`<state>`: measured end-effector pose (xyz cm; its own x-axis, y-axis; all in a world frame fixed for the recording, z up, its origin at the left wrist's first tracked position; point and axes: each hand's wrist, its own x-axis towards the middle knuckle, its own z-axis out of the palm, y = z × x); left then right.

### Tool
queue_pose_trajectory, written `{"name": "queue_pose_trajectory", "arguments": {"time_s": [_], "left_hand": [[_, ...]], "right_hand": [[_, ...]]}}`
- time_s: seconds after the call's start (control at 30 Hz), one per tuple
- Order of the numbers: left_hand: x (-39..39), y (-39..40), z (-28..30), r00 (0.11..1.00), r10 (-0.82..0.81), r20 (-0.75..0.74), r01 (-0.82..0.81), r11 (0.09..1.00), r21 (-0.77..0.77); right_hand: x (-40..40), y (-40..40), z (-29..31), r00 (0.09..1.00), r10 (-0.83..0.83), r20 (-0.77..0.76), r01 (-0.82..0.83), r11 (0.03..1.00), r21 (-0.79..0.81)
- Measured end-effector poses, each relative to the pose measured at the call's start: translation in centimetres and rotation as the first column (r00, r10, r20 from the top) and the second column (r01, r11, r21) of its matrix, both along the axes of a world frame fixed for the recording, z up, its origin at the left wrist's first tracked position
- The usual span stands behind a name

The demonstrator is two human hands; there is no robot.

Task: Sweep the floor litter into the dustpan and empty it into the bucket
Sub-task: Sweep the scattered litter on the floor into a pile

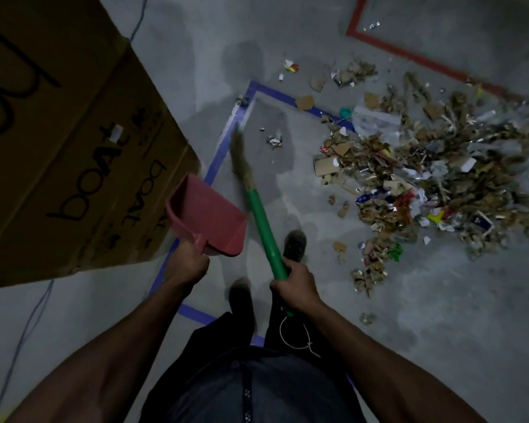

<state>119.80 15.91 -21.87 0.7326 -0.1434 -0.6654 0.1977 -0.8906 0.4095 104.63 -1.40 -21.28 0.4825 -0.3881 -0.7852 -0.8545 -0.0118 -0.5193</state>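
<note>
**Operator A:** Where does the load lie, and how will it handle?

**Operator B:** The litter pile [422, 184] spreads over the floor [440, 315] to the person's right, across the blue tape line [217, 160]. It looks like torn cardboard, paper and wrappers: probably light, loose and apt to scatter, so short strokes suit it.

**Operator A:** And the tools?

**Operator B:** The dustpan [206, 215] appears to be rigid, light plastic. The left hand [187, 265] has its fingers wrapped round the handle stub, pan held off the floor and apparently without litter in it. The broom [257, 206] has a stiff green shaft with soft bristles. The right hand [297, 283] grips the shaft near its top end. No bucket is visible.
</note>
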Motion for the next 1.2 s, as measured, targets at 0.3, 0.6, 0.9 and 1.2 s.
{"name": "queue_pose_trajectory", "arguments": {"time_s": [0.3,0.6,0.9,1.2], "left_hand": [[4.6,-6.4,-1.9,0.988,-0.062,0.138,0.050,0.995,0.082],[8.5,-16.4,-1.9,0.985,-0.076,0.156,0.061,0.993,0.098],[11.5,-21.9,-1.0,0.971,0.049,0.234,-0.075,0.992,0.101],[13.7,-22.7,-1.7,0.986,0.015,0.167,-0.057,0.966,0.252]], "right_hand": [[8.7,-13.0,-6.2,0.981,-0.090,-0.174,0.098,0.995,0.037],[12.4,-26.0,-9.4,0.843,-0.528,-0.103,0.534,0.844,0.051],[12.7,-22.4,-4.9,0.898,-0.434,0.072,0.422,0.896,0.139],[18.9,-22.5,-7.5,0.997,0.047,0.059,-0.051,0.996,0.068]]}}
